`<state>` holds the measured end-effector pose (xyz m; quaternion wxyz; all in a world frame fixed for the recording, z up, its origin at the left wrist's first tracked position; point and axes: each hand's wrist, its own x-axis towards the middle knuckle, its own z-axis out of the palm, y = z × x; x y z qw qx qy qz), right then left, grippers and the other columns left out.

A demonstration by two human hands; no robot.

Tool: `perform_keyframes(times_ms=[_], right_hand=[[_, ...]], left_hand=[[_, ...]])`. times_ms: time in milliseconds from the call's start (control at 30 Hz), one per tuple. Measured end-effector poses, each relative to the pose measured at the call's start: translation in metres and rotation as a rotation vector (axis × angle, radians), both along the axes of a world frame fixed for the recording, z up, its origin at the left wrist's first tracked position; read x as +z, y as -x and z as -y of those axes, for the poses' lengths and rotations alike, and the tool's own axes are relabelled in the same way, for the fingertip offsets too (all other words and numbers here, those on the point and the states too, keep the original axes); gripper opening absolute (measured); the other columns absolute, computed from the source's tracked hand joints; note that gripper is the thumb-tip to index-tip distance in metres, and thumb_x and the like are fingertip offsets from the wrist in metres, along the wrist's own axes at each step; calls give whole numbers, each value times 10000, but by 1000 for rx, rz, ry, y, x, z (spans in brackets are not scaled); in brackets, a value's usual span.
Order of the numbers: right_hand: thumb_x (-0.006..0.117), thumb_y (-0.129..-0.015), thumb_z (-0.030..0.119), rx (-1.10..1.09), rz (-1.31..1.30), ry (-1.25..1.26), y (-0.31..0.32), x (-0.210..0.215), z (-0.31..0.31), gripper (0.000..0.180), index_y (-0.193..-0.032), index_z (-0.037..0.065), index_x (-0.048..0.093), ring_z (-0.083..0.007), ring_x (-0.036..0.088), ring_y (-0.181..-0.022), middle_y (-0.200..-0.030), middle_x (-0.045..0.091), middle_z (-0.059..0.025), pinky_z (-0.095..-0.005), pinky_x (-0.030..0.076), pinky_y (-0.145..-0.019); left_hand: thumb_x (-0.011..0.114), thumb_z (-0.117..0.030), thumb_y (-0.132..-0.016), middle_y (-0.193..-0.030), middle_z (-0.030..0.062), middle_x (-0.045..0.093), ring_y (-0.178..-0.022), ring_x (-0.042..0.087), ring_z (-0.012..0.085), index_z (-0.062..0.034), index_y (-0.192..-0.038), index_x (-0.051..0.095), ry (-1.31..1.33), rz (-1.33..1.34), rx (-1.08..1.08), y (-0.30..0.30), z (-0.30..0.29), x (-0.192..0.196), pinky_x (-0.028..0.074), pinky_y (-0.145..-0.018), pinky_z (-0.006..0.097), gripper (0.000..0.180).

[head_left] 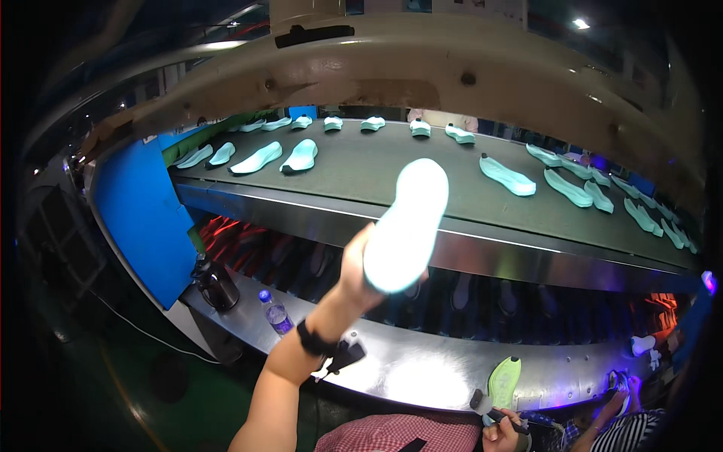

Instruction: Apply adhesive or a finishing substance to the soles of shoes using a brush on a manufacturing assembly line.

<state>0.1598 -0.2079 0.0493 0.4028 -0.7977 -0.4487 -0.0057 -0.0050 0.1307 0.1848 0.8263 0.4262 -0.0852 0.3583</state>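
Raised over the front edge of the conveyor is a pale mint shoe sole (407, 226), tilted upright with its broad face lit almost white. My left hand (354, 271) grips its lower end from the left side. Low in the view, my right hand (500, 435) is closed round a black-handled brush (493, 412) with a dark head. A yellow-green shoe sole (504, 383) lies on the metal ledge (407, 377), just beyond the brush.
The dark conveyor belt (354, 167) carries several mint soles (508, 177). Below it, a lower rack (482, 301) holds dim soles near red-glowing heaters. On the ledge stand a dark jug (215, 284) and a water bottle (277, 313). A co-worker's hands (619, 407) are at right.
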Motion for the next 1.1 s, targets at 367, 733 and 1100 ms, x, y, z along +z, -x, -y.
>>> perform_keyframes(times_ms=[367, 733, 1100], right_hand=[[449, -898, 90, 93, -1545, -700, -32, -76, 8, 173, -1033, 37, 542, -118, 477, -601, -816, 560, -81, -212, 392, -480], [526, -836, 40, 168, -1734, -896, -66, -110, 8, 205, -1027, -23, 560, -107, 455, -544, -944, 598, -139, -231, 371, -543], [463, -894, 90, 276, -1614, -956, -76, -105, 44, 203, -1068, 20, 542, -89, 494, -660, -893, 589, -64, -188, 405, -526]], left_hand=[[361, -630, -807, -1403, 122, 201, -1280, 222, 248, -46, -1375, 129, 528, 140, 595, -63, -133, 7, 151, -1043, 434, 847], [478, -359, -852, -1205, 199, 484, -1118, 457, 337, 25, -1102, 529, -1403, -767, 1216, -162, -38, 20, 350, -948, 396, 461], [441, -483, -806, -1297, 207, 401, -1263, 297, 330, 22, -1259, 392, -1447, -1327, 827, -257, 1, 40, 145, -1048, 491, 680]])
